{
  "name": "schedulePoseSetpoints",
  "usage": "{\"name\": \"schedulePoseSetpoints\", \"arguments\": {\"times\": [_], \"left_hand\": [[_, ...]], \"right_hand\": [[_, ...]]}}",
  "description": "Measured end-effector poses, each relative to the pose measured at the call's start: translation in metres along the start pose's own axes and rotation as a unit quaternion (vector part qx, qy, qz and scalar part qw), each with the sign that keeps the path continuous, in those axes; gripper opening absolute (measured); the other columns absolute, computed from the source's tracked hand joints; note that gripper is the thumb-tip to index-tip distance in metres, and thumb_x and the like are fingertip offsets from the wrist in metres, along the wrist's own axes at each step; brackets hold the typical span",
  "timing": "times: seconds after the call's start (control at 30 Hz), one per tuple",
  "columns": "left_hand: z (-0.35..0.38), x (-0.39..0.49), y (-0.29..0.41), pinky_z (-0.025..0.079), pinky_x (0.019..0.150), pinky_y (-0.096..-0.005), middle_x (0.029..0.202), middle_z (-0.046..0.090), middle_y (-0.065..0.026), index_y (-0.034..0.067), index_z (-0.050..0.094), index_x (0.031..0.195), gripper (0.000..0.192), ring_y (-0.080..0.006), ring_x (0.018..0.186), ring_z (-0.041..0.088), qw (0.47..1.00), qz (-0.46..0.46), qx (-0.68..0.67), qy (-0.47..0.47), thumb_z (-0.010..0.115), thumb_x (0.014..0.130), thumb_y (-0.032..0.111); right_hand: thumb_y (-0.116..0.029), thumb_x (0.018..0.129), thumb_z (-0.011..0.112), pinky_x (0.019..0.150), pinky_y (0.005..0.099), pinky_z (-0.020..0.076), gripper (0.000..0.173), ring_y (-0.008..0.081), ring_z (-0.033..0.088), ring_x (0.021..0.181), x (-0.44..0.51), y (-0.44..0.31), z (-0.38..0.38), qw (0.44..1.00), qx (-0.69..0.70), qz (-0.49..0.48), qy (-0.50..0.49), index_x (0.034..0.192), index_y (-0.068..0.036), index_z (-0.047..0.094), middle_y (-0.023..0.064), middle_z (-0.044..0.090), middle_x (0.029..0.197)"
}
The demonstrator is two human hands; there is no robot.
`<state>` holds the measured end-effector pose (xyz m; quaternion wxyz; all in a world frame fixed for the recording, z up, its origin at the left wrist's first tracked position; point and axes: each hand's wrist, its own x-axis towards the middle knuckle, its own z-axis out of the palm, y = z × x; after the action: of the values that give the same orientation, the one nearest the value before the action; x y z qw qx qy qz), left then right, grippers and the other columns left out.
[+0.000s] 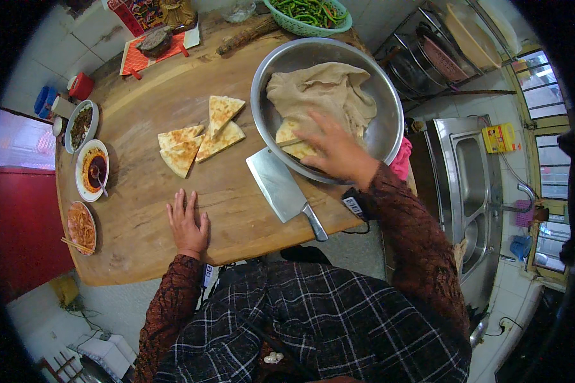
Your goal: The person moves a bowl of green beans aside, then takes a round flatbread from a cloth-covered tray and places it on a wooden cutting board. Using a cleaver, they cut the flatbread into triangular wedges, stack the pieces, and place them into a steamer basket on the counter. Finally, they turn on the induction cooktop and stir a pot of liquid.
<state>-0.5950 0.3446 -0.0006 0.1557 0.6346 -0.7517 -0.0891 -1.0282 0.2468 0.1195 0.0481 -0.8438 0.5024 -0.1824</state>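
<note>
My left hand rests flat on the wooden tabletop, fingers spread, holding nothing. Just beyond it lie several triangular wedges of browned flatbread, in two small groups. My right hand, blurred, is inside a large stainless steel basin, over pieces of flatbread partly covered by a beige cloth. Its fingers look apart; whether they touch the bread or the cloth is hard to tell. A cleaver lies between my hands, its blade beside the basin and its metal handle towards me.
Along the left edge stand a dish of noodles with chopsticks, a bowl of dark red sauce with a spoon, and a dish of chopped dark food. A green basket of peppers sits behind the basin. A steel sink is at right.
</note>
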Motion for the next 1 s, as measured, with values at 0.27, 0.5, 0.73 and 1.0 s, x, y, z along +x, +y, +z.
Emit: {"name": "schedulePoseSetpoints", "arguments": {"times": [0.27,0.5,0.73,1.0], "left_hand": [[-0.002,-0.002,-0.001,0.017,0.131,-0.0586,0.167,0.040,-0.0158,0.016,0.053,0.155,0.065,-0.0347,0.157,0.034,1.000,-0.001,-0.003,-0.004,0.069,0.092,0.023],[-0.002,-0.001,0.000,0.017,0.130,-0.0589,0.167,0.040,-0.0160,0.016,0.053,0.154,0.065,-0.0353,0.157,0.034,1.000,-0.006,-0.012,-0.005,0.069,0.091,0.023],[-0.001,-0.001,-0.002,0.017,0.130,-0.0589,0.167,0.040,-0.0159,0.017,0.053,0.154,0.065,-0.0352,0.157,0.034,1.000,-0.001,-0.007,-0.003,0.069,0.091,0.023],[0.000,0.000,-0.001,0.017,0.131,-0.0587,0.167,0.040,-0.0158,0.016,0.053,0.154,0.065,-0.0347,0.157,0.034,1.000,0.000,-0.015,0.003,0.069,0.091,0.023]], "right_hand": [[-0.007,0.087,0.067,0.100,0.0470,0.0542,0.032,0.0398,0.059,0.125,0.039,0.043,0.016,0.996,-0.065,0.057,-0.019,0.117,-0.011,0.076,0.0173,0.063,0.130],[-0.003,0.089,0.072,0.100,0.0475,0.0516,0.030,0.0431,0.064,0.115,0.051,0.057,0.016,0.985,0.048,0.138,0.091,0.118,-0.007,0.079,0.0222,0.068,0.124],[0.003,0.091,0.058,0.097,0.0454,0.0559,0.036,0.0420,0.070,0.109,0.061,0.058,-0.019,0.968,0.076,0.170,0.169,0.121,-0.007,0.077,0.0228,0.074,0.117],[-0.003,0.098,0.061,0.103,0.0350,0.0537,0.039,0.0246,0.068,0.123,0.060,0.029,-0.086,0.962,0.181,0.108,0.170,0.135,-0.012,0.074,0.0107,0.073,0.136]]}}
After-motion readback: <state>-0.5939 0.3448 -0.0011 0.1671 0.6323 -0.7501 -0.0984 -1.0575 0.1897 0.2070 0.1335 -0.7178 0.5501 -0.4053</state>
